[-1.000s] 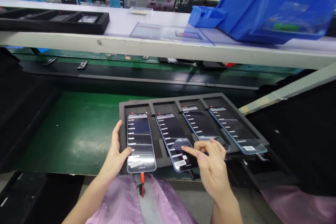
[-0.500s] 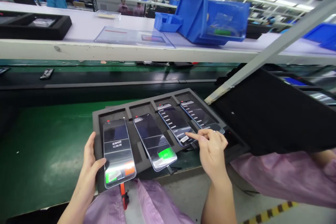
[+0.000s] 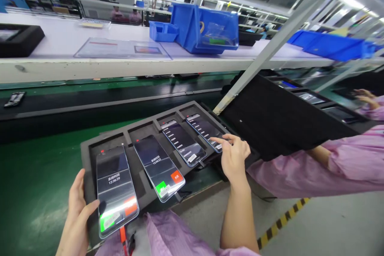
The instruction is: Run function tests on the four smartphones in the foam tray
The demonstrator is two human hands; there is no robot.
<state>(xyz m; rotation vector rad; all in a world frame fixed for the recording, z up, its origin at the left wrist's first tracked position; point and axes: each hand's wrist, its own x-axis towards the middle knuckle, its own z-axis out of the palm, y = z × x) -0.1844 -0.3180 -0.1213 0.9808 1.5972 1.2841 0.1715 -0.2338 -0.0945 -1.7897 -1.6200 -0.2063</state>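
Left hand (image 3: 77, 212) spread at the near-left of the dark foam tray (image 3: 105, 135): thumb at the edge of the leftmost phone (image 3: 115, 192), fingers along the tray's outer side. Probably steadying both; can't tell if it truly grips or only rests. Right hand (image 3: 235, 156) holds nothing — index finger out over the lower screen of the rightmost phone (image 3: 204, 130), other fingers curled back, likely to avoid stray touches. Fingertip contact too fine to confirm.

Four phones in a row, one per tray compartment, all screen up; the dividers presumably keep them apart and in reach of one finger. Leftmost phone and second phone (image 3: 159, 168) show a clock reading with green and red boxes near the bottom; third phone (image 3: 183, 142) and rightmost phone show lists. Lower ends of the left two jut toward the person, likely leaving room for plugs — a red cable (image 3: 123, 240) hangs just below the leftmost.

Tray sits tilted in view on the green bench (image 3: 36, 176), at its near edge, probably for easy reach. White shelf (image 3: 120, 68) above carries a blue bin (image 3: 216, 32). A co-worker's pink sleeve (image 3: 348, 160) at right, well apart from the tray.
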